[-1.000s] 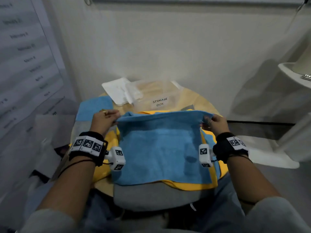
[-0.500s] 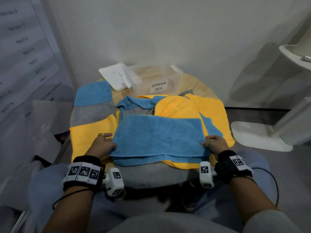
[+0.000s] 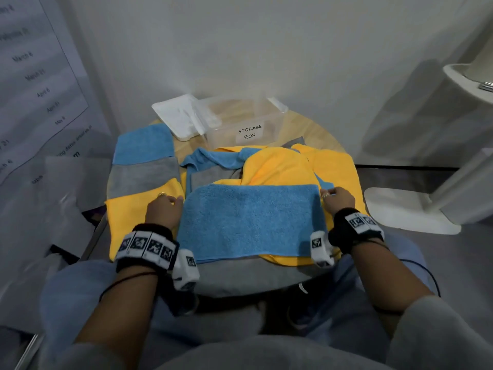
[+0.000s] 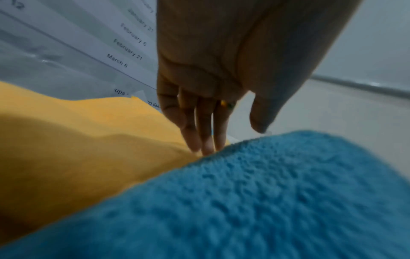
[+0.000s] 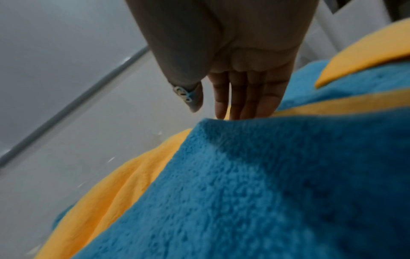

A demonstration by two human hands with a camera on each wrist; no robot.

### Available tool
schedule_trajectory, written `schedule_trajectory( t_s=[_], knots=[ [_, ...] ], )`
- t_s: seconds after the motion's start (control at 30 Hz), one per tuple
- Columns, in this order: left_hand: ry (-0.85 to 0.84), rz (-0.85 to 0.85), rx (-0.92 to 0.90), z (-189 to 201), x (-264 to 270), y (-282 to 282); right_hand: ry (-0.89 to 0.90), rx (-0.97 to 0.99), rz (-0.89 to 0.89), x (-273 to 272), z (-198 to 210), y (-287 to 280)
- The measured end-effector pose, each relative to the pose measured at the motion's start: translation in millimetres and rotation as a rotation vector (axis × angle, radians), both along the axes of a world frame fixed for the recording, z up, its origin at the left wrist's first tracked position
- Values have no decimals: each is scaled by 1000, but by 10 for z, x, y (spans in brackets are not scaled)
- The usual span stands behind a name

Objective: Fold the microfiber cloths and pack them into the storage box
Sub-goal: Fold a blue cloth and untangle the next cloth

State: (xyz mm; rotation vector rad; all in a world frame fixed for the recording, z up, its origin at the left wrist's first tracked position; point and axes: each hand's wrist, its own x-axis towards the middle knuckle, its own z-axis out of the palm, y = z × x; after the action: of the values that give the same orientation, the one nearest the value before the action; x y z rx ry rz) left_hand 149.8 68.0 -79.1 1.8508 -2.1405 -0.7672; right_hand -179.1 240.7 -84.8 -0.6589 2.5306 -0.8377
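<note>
A blue microfiber cloth (image 3: 250,222), folded in half into a wide rectangle, lies flat at the near middle of a round wooden surface (image 3: 317,129); its long axis runs left to right across the person's body, and its far long edge faces the storage box. It rests on a loose heap of yellow cloths (image 3: 282,169), blue and grey cloths. The left hand (image 3: 162,210) sits at the cloth's far left corner; the wrist view shows its fingers (image 4: 206,136) straight and relaxed, tips touching the cloth's edge, gripping nothing. The right hand (image 3: 338,200) sits at the far right corner, fingers (image 5: 241,103) likewise straight, tips meeting the blue edge, thumb held apart, nothing pinched. A clear plastic storage box (image 3: 240,121) with a handwritten label stands open at the far side of the surface, against the wall; its white lid (image 3: 184,117) lies just to its left. At the left edge lie three folded cloths in a row: blue (image 3: 144,142) farthest, grey (image 3: 144,177) in the middle, yellow (image 3: 133,217) nearest.
</note>
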Motion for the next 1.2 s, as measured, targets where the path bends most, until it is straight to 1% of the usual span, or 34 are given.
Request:
schedule_trajectory(
  t_s=[0.1, 0.17, 0.3, 0.43, 0.47, 0.5, 0.53, 0.63, 0.67, 0.7, 0.77, 0.83, 0.87, 0.93, 1.0, 1.07, 1.1, 1.2],
  knots=[
    [-154, -27, 122, -63, -153, -176, -85, 81, 4, -122, -74, -194],
    [-170, -33, 164, -73, -225, -230, -137, 92, -4, -175, -143, -258],
    [-114, -51, 310, -56, -296, -263, -176, -41, -56, -261, -275, -265],
    [-222, -111, 387, 13, -285, -291, -217, -131, -70, -350, -313, -227],
    [-207, -116, 390, 20, -261, -311, -216, -137, -73, -374, -301, -211],
    [-133, -111, 394, 12, -233, -340, -213, -142, -78, -399, -287, -193],
    [15, -88, 425, 1, -205, -368, -212, -149, -86, -428, -282, -174],
    [583, -8, 521, 32, -182, -335, -266, -190, -139, -519, -316, -127],
    [697, 12, 523, 76, -182, -305, -298, -203, -159, -536, -334, -111],
    [772, 37, 508, 96, -189, -292, -329, -223, -172, -551, -348, -100],
    [826, 42, 494, 136, -196, -268, -374, -261, -172, -532, -343, -94],
    [824, -3, 538, 179, -226, -228, -389, -298, -155, -501, -319, -93],
    [788, -21, 572, 215, -242, -193, -398, -314, -147, -467, -289, -97],
    [712, 19, 592, 242, -292, -150, -409, -335, -131, -411, -240, -101],
    [631, 84, 495, 176, -264, -208, -420, -332, -119, -365, -212, -98],
    [579, 102, 369, 49, -213, -294, -370, -315, -114, -350, -187, -77],
    [589, 105, 333, 36, -208, -306, -334, -314, -117, -363, -187, -63],
    [772, 86, 245, 263, -218, -140, -237, -385, -147, -440, -162, 2]
  ],
)
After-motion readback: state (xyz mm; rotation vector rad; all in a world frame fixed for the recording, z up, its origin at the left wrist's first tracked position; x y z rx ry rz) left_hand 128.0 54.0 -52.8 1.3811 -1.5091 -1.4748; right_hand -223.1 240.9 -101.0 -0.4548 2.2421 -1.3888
